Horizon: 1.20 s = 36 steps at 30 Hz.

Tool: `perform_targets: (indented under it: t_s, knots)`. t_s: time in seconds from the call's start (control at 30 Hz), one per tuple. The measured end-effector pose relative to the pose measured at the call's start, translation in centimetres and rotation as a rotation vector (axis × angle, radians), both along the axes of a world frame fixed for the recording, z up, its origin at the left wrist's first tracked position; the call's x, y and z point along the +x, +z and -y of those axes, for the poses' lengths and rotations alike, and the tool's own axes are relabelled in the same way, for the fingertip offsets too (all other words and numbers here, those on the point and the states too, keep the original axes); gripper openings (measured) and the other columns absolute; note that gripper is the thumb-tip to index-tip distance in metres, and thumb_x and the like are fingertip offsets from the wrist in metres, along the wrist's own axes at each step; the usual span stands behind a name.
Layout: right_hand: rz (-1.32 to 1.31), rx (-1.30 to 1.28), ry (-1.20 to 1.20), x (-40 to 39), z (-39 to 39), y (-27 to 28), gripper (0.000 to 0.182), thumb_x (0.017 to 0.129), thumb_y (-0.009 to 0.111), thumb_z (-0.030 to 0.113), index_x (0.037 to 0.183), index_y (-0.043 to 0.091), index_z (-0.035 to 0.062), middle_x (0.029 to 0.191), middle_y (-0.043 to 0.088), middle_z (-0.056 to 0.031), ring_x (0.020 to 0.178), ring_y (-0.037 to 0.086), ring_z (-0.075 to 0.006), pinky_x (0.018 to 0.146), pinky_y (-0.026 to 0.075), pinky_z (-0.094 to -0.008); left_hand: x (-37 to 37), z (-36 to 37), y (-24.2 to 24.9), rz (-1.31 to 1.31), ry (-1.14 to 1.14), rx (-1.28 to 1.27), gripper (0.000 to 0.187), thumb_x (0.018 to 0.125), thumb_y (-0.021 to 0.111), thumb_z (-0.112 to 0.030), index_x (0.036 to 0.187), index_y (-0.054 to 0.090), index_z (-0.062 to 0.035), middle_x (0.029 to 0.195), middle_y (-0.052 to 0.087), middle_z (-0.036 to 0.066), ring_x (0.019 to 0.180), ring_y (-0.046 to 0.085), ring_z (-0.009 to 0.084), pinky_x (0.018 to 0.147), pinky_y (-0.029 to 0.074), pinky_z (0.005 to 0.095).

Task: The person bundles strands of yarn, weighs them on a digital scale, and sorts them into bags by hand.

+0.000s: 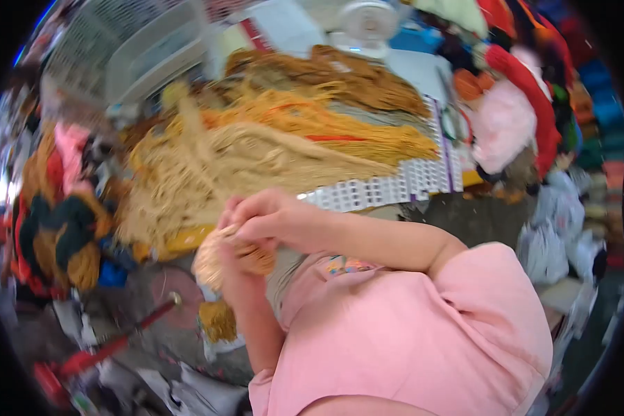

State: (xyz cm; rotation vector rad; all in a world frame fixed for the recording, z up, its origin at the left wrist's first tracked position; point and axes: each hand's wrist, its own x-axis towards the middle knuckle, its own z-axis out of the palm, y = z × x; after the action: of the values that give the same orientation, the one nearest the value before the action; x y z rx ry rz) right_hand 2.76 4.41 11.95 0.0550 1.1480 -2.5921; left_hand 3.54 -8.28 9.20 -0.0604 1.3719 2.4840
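A peach-coloured bundle of yarn (211, 262) is wrapped around in my left hand (238, 267), in front of my pink shirt. My left fingers close on it and partly hide it. My right hand (274, 218) reaches in from the right and pinches at the top of the same bundle, touching the left hand. Exactly what strand lies between the right fingertips is blurred. Just beyond the hands, long hanks of cream yarn (222, 163) are spread in a heap, with golden-yellow yarn (367, 142) and brown yarn (374, 80) behind them.
A perforated white strip (367, 191) runs along the heap's near right edge. Scissors (452, 118) lie at the right. Beyond are a plastic basket (156, 52) and a white round device (364, 28). A red-handled tool (118, 343) and a mustard yarn bundle (217, 320) are at lower left.
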Motion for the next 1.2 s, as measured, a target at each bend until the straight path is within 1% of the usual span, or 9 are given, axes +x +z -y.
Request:
perform_targets:
  t_s: [0.1, 0.2, 0.23, 0.3, 0.37, 0.57, 0.83, 0.93, 1.2]
  knots:
    - [0.028, -0.149, 0.089, 0.2, -0.7, -0.2, 0.006, 0.068, 0.053, 0.007, 0.066, 0.054, 0.0014, 0.064, 0.048, 0.0004, 0.052, 0.041, -0.0029, 0.043, 0.031, -0.0162, -0.4, -1.4, 1.9, -0.023, 0.022, 0.072, 0.044, 0.084, 0.031, -0.032, 0.112, 0.032, 0.0033, 0.106, 0.042, 0.013, 0.099, 0.042, 0.0188, 0.082, 0.036, 0.0308]
    - [-0.041, -0.017, 0.04, 0.1, -0.7, -0.9, 0.005, 0.068, 0.053, 0.006, 0.066, 0.054, 0.0018, 0.063, 0.048, 0.0001, 0.052, 0.041, -0.0029, 0.043, 0.031, -0.0165, -0.8, -0.2, -0.1, -0.015, -0.038, 0.268, 0.043, 0.085, 0.03, -0.03, 0.11, 0.035, 0.004, 0.109, 0.041, 0.014, 0.101, 0.042, 0.0186, 0.083, 0.036, 0.0316]
    - [-0.219, 0.026, -0.08, 0.0, -0.3, -1.1, 0.005, 0.066, 0.053, 0.006, 0.064, 0.054, 0.002, 0.06, 0.047, 0.0007, 0.05, 0.04, -0.0028, 0.043, 0.031, -0.0167, -0.8, -0.8, 0.2, -0.017, -0.045, 0.262, 0.043, 0.085, 0.03, -0.03, 0.11, 0.035, 0.004, 0.109, 0.041, 0.014, 0.101, 0.042, 0.0186, 0.083, 0.036, 0.0316]
    - [-0.222, 0.041, -0.109, 0.1, -0.3, -1.5, 0.006, 0.065, 0.053, 0.005, 0.06, 0.052, 0.0009, 0.064, 0.048, -0.0013, 0.051, 0.041, -0.0043, 0.044, 0.032, -0.0175, -0.2, -2.2, 1.3, -0.055, 0.02, -0.058, 0.04, 0.086, 0.031, -0.027, 0.111, 0.034, 0.0037, 0.109, 0.041, 0.013, 0.101, 0.042, 0.0181, 0.083, 0.035, 0.0308]
    - [-0.226, 0.059, -0.135, 0.4, -0.8, -1.1, 0.009, 0.064, 0.053, 0.003, 0.056, 0.05, -0.0002, 0.069, 0.049, -0.0032, 0.052, 0.042, -0.0058, 0.045, 0.032, -0.0184, -0.2, -2.3, 1.8, -0.044, -0.02, -0.059, 0.037, 0.086, 0.031, -0.022, 0.111, 0.035, 0.0038, 0.108, 0.042, 0.013, 0.101, 0.041, 0.0178, 0.084, 0.034, 0.0304]
    - [0.03, -0.136, 0.058, 0.7, -2.8, -0.9, 0.008, 0.068, 0.05, 0.009, 0.068, 0.054, 0.0015, 0.055, 0.049, 0.0003, 0.046, 0.042, -0.0036, 0.04, 0.03, -0.0156, -0.6, -1.1, 0.7, 0.057, -0.164, 0.178, 0.037, 0.087, 0.027, -0.024, 0.11, 0.035, 0.0026, 0.103, 0.045, 0.012, 0.093, 0.046, 0.0186, 0.081, 0.037, 0.0309]
    - [0.011, -0.043, 0.11, 0.5, -3.0, -1.2, 0.012, 0.068, 0.058, 0.01, 0.065, 0.048, 0.0059, 0.069, 0.048, 0.0019, 0.052, 0.04, -0.002, 0.042, 0.029, -0.0144, -0.8, -1.3, 0.0, 0.154, -0.144, 0.208, 0.041, 0.087, 0.026, -0.026, 0.113, 0.032, 0.0039, 0.109, 0.042, 0.013, 0.099, 0.043, 0.0202, 0.085, 0.034, 0.0317]
    - [0.071, 0.031, 0.085, 0.6, -2.7, -0.8, 0.014, 0.069, 0.058, 0.007, 0.081, 0.054, 0.0022, 0.068, 0.049, 0.0019, 0.051, 0.038, -0.0017, 0.041, 0.027, -0.0146, -0.8, -2.2, 1.3, 0.135, -0.139, 0.243, 0.041, 0.086, 0.027, -0.026, 0.113, 0.034, 0.0044, 0.109, 0.042, 0.012, 0.098, 0.044, 0.0194, 0.084, 0.034, 0.0302]
    - [0.089, 0.211, 0.155, 0.4, -2.3, 0.0, 0.012, 0.075, 0.053, 0.011, 0.073, 0.057, 0.0007, 0.056, 0.051, 0.0003, 0.045, 0.038, -0.0027, 0.041, 0.029, -0.0158, -1.4, -1.4, 1.0, -0.022, -0.122, 0.114, 0.029, 0.076, 0.048, -0.002, 0.105, 0.045, 0.0018, 0.111, 0.043, 0.015, 0.097, 0.046, 0.0173, 0.079, 0.038, 0.0268]
